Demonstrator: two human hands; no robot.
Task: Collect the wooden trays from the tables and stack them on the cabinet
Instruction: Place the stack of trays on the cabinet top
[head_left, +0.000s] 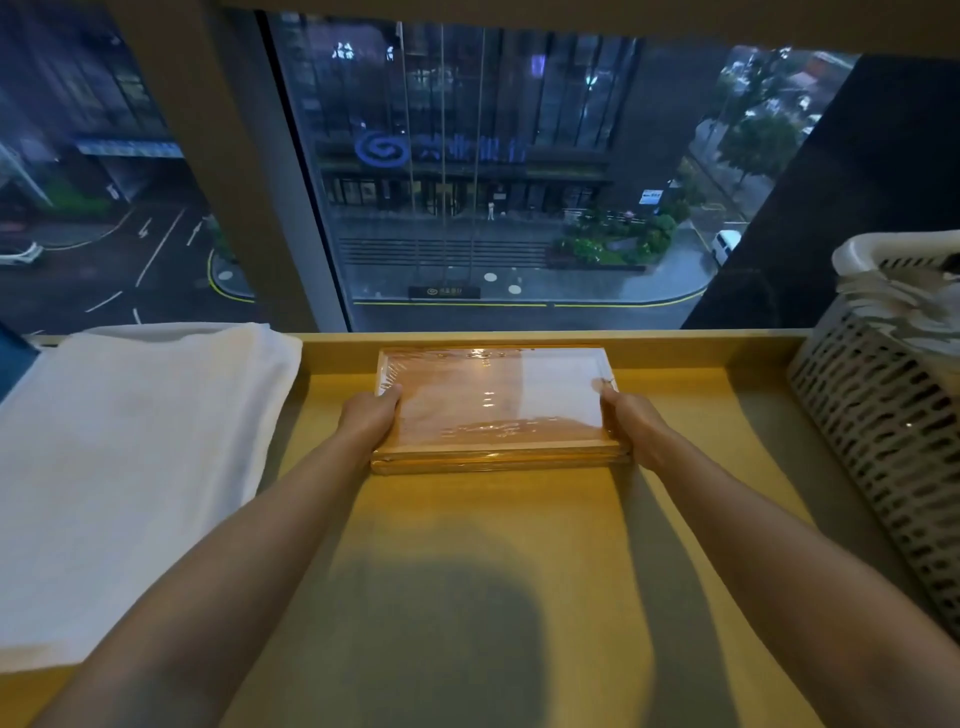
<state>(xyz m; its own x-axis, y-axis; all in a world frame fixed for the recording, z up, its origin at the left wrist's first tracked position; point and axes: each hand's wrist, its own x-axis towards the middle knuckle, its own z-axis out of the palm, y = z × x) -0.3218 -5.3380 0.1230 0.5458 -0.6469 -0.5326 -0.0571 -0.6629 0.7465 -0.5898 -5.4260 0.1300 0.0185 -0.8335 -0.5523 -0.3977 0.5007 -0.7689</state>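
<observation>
A stack of flat wooden trays (493, 405), the top one covered in shiny clear film, rests on the yellow-lit cabinet top (493, 525) near the window. My left hand (371, 415) grips the stack's left edge, thumb over the rim. My right hand (631, 423) grips the right edge the same way. Both arms reach straight forward. The stack's underside looks in contact with the cabinet surface, and how many trays it holds is hard to tell.
A folded white cloth (130, 467) covers the cabinet's left part. A white perforated plastic basket (883, 415) holding folded white items stands at the right. A large window (493, 182) rises directly behind the trays, showing a street below.
</observation>
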